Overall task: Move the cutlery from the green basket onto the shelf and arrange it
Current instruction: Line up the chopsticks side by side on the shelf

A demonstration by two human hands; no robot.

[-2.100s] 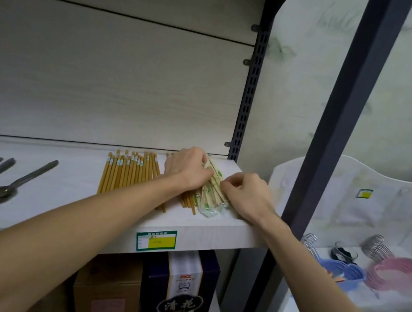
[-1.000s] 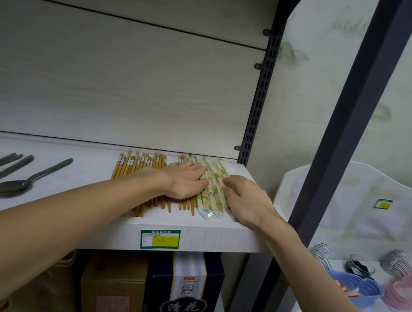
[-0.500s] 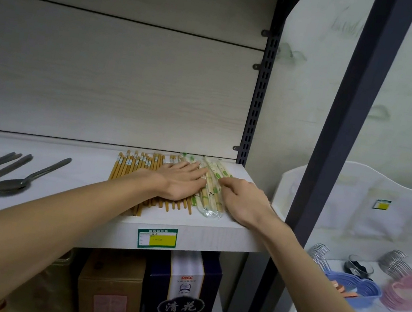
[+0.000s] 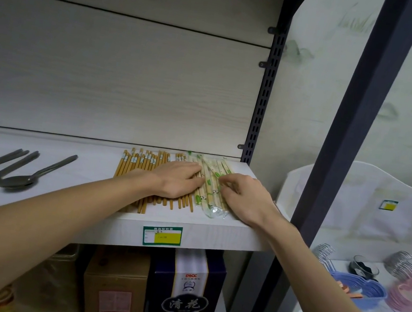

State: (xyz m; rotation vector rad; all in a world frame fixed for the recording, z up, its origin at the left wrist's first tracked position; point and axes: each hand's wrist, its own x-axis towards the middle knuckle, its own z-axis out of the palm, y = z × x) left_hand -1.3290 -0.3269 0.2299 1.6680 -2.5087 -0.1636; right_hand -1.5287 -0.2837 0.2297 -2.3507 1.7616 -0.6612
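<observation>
On the white shelf (image 4: 94, 161), the person's left hand (image 4: 176, 182) lies flat, palm down, over the row of brown chopsticks (image 4: 136, 168), its fingers (image 4: 194, 170) spread and stretched toward the right, tips touching the wrapped chopsticks (image 4: 211, 184) just beside that row. The right hand (image 4: 244, 198) rests on the right flank of the wrapped bundle, fingers curled and narrow, tips pressing or pinching at the plastic wrappers; whether any single pack is actually held between them cannot be told. Both sets of chopsticks lie with their long axis running from the shelf's front edge toward the back panel, slightly fanned, so the wrapped bundle sits between the two hands, the right hand being the nearer and more engaged with it. The likely step in hand is squaring the wrapped packs so that they lie parallel to the brown row, which calls for a sideways squeeze across their length rather than a lift. Three metal spoons (image 4: 3, 172) lie well apart at the left of the shelf. The green basket is not in view.
</observation>
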